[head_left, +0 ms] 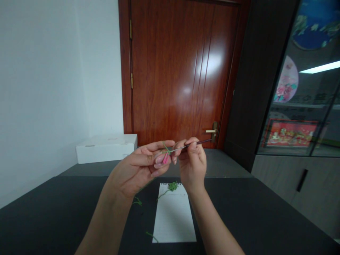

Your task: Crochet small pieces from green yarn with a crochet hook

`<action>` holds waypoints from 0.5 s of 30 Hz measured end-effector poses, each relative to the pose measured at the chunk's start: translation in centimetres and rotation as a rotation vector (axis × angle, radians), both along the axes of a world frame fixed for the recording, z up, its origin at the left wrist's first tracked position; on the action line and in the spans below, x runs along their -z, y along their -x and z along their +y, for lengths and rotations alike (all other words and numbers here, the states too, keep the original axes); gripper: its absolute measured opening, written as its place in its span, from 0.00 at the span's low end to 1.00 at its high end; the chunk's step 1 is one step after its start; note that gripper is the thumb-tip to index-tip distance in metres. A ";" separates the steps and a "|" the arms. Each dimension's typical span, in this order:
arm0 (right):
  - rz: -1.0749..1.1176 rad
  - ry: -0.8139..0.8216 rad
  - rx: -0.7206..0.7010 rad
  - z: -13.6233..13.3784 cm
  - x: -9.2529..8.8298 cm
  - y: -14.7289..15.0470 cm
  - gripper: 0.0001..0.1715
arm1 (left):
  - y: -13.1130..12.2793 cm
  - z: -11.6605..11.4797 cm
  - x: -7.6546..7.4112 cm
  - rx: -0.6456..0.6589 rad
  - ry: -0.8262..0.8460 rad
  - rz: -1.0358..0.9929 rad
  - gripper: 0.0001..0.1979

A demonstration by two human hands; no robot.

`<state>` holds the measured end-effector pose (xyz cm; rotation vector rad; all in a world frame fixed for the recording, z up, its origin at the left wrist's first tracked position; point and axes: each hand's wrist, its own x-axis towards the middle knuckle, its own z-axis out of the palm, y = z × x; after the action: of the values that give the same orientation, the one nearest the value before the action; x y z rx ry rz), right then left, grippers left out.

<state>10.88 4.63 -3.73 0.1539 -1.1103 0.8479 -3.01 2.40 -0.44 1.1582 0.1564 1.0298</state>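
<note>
My left hand (143, 161) is closed on a small pink piece (166, 158) with green yarn (166, 148) at its top; the pink piece's exact kind is too small to make out. A crochet hook (204, 141) with a dark handle is pinched in my right hand (193, 159). Its thin metal end points left and meets the green yarn at the left fingertips. Both hands are raised above the table, close together. Below them, a crocheted green piece (173, 186) with a yarn tail lies on the top of a white notepad (174, 219).
Green yarn scraps (152, 236) lie at the notepad's lower left, and more yarn (137, 202) rests beside my left forearm. A white box (106, 147) stands at the back left of the black table (233, 212). Behind are a wooden door (175, 71) and a glass-fronted cabinet (292, 117).
</note>
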 end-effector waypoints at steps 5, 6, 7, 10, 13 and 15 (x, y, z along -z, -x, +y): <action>-0.104 0.110 -0.142 0.1 -0.1 0.2 0.12 | -0.1 0.0 0.1 -0.249 -0.128 0.076 0.16; -0.111 0.117 -0.113 0.2 -0.1 0.3 0.11 | -0.1 -0.1 0.1 -0.310 -0.172 0.091 0.18; -0.109 0.109 -0.068 0.3 0.0 0.4 0.10 | -0.2 -0.2 0.1 -0.360 -0.210 0.103 0.20; -0.083 0.047 0.076 0.6 0.2 0.8 0.07 | -0.5 -0.5 0.1 -0.417 -0.275 0.123 0.24; -0.086 0.062 0.083 0.7 0.3 0.9 0.08 | -0.5 -0.5 0.1 -0.414 -0.287 0.133 0.26; -0.090 0.132 0.012 0.6 0.3 0.9 0.10 | -0.5 -0.4 0.1 -0.417 -0.272 0.140 0.27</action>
<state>10.00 5.26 -4.05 -0.0012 -1.1339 0.9216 -2.55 1.98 -0.55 1.4840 0.3907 1.3661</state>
